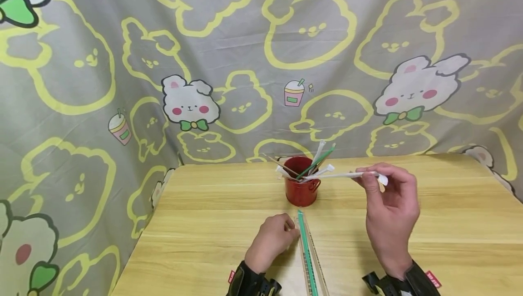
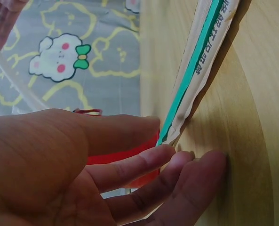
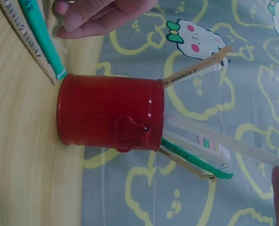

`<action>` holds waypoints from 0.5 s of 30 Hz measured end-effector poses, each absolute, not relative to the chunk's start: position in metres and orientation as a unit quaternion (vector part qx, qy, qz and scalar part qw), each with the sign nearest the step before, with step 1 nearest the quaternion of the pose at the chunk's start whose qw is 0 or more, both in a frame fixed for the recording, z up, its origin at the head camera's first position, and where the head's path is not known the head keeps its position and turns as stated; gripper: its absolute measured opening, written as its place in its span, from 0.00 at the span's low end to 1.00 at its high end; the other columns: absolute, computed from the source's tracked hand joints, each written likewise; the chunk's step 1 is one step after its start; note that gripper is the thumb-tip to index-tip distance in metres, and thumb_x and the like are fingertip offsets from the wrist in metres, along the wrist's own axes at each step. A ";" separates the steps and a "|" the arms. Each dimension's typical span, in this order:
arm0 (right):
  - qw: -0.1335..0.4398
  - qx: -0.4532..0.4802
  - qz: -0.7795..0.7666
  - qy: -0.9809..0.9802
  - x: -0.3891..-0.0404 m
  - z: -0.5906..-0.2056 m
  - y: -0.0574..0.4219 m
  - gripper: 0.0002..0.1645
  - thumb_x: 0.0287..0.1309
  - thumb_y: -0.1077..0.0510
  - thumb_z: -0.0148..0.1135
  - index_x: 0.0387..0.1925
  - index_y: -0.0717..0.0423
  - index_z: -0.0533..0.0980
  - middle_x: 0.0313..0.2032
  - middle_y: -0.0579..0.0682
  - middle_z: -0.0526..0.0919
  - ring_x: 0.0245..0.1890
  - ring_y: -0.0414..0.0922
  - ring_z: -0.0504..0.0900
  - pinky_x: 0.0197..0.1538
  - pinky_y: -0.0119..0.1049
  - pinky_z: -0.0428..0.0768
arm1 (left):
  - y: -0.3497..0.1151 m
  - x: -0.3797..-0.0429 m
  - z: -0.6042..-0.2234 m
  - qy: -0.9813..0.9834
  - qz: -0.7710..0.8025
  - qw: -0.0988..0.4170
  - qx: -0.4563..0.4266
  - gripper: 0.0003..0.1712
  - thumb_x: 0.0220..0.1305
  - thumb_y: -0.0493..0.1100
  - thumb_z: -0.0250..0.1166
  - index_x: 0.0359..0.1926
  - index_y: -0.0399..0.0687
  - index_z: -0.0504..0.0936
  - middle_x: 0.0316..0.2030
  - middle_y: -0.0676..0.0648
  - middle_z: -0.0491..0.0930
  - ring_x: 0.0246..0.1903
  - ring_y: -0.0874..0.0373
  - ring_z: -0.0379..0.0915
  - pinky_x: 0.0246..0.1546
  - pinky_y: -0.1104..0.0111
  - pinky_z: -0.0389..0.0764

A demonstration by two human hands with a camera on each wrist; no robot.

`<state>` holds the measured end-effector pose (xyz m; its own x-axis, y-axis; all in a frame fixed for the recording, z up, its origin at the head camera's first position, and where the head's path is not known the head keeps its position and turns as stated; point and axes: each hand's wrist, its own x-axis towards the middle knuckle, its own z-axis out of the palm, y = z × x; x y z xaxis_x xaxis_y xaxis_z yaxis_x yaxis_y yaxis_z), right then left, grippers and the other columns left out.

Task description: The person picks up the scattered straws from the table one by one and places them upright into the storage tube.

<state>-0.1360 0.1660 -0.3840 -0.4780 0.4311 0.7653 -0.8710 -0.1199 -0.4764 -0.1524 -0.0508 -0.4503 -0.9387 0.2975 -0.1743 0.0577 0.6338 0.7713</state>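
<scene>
Handling white-wrapped straw [image 1: 339, 175] at mouth of red bucket [image 1: 301, 194].
Pinched near one end in right grip [image 1: 392, 209], far end at bucket mouth; apparently mid-transfer, inward or outward not tellable. Next, probably: guide lengthwise, clear of other straws [image 1: 323, 155] standing inside. At left grip [image 1: 274, 237], relaxed and unloaded, just beside green straw [image 1: 308, 250] and brown-wrapped straws [image 1: 316, 255], lying flat. Underneath, wood-grain worktop [image 1: 196, 228]; behind and to left, grey printed cloth [image 1: 233, 55].

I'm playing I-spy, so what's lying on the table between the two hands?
A green straw, with tan straws on both sides, between the left hand and the right hand, nearer the left. The head view shows it.
</scene>
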 end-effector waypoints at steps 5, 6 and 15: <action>0.446 0.212 0.644 -0.585 -0.139 -0.394 0.165 0.16 0.60 0.88 0.58 0.49 0.85 0.76 0.47 0.67 0.77 0.45 0.50 0.87 0.49 0.36 0.86 | -0.050 -0.152 -0.453 0.893 0.416 0.137 0.101 0.08 0.71 0.40 0.71 0.34 0.47 0.82 0.19 0.54 0.74 0.14 0.61 0.69 0.18 0.69 0.66; 0.442 0.203 0.626 -0.610 -0.140 -0.398 0.165 0.18 0.59 0.89 0.58 0.50 0.82 0.78 0.47 0.66 0.78 0.44 0.48 0.87 0.48 0.35 0.86 | -0.050 -0.152 -0.453 0.894 0.415 0.135 0.101 0.08 0.71 0.40 0.71 0.33 0.47 0.82 0.19 0.54 0.74 0.14 0.61 0.69 0.18 0.69 0.65; 0.297 0.127 0.445 -0.835 -0.151 -0.421 0.161 0.24 0.71 0.71 0.65 0.64 0.54 0.83 0.54 0.45 0.85 0.51 0.37 0.83 0.49 0.20 0.79 | -0.048 -0.152 -0.453 0.900 0.403 0.123 0.108 0.09 0.70 0.40 0.72 0.33 0.47 0.81 0.19 0.55 0.73 0.15 0.61 0.68 0.20 0.69 0.66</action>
<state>-0.1510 0.1610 -0.4214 -0.7917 0.0515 0.6088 -0.4769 0.5707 -0.6685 -0.1523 -0.0484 -0.4527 -0.9468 0.2926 -0.1339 0.0949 0.6515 0.7527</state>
